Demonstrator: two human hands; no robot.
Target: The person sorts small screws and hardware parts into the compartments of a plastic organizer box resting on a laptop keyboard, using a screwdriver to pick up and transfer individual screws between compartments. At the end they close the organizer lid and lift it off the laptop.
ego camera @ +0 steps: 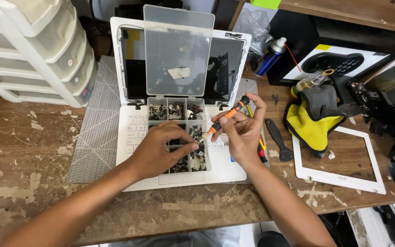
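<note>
A white laptop (138,123) lies open on a grey mat, its dark screen bare of its frame. A clear plastic compartment box (178,112) with its lid up stands on the keyboard and holds several small dark screws. My left hand (161,148) reaches into the box, fingertips pinched among the screws in a middle compartment. My right hand (241,132) grips an orange and black screwdriver (227,115), with its tip pointing down toward the box.
A white screen bezel (337,180) lies at the right. A yellow and grey cloth (314,119), a black pry tool (277,139), a blue spray can (269,57) and a small bottle (309,82) lie behind it. White plastic drawers (33,50) stand at the back left.
</note>
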